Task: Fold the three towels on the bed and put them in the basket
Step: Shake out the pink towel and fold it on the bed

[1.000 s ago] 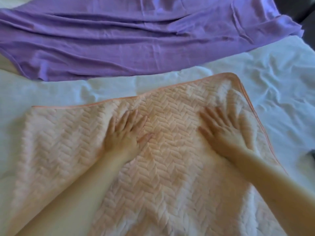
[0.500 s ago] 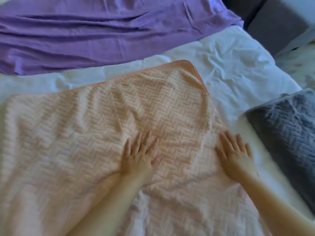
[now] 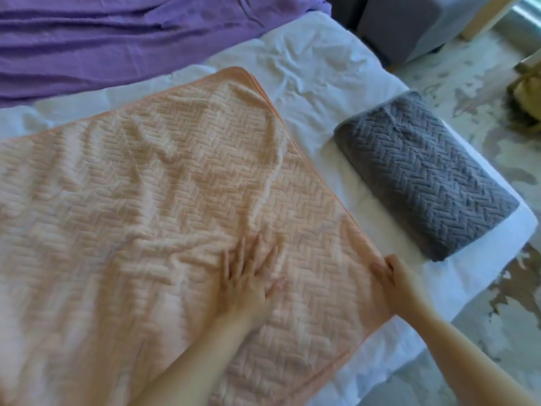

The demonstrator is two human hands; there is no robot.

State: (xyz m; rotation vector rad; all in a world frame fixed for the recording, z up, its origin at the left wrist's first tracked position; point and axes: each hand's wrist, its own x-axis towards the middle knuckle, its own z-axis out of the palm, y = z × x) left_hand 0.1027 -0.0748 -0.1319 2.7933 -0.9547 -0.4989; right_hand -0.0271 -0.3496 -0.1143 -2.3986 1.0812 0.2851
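**Peach towel** [image 3: 164, 200]: herringbone weave with an orange hem, spread open and rumpled on the bed [image 3: 307, 68]. It fills the view from centre to 9 o'clock. One rounded corner points to 12 o'clock, and the near part runs off the frame at 6 o'clock.

**Left hand** [image 3: 248, 282]: on the peach towel, at 5 o'clock of its middle. It lies palm down with fingers straight and spread towards 12 o'clock, pressing the cloth. It holds nothing.

**Right hand** [image 3: 392, 276]: at the peach towel's 4 o'clock hem, fingers together with their tips on the hem. Whether it pinches the hem or only touches it cannot be told.

**Grey towel** [image 3: 424, 171]: same weave, folded to a thick oblong. It lies on the bed at 3 o'clock of the peach towel, with a strip of sheet between them. It sits close to the bed's edge, its long axis running 11 to 5 o'clock.

**Purple towel** [image 3: 131, 39]: unfolded, in long creases, across the bed at 11 to 12 o'clock. It is apart from the peach towel, and the frame cuts off its far part.

**Bed**: white creased sheet, corner at 4 o'clock.

**Floor** [image 3: 483, 68]: mottled pale and grey, from 2 to 5 o'clock beyond the bed.

**Block** [image 3: 409, 22]: grey, at 1 o'clock, beside the bed.

**Tan object** [image 3: 527, 95]: on the floor at the 3 o'clock frame edge, too blurred to tell what it is.
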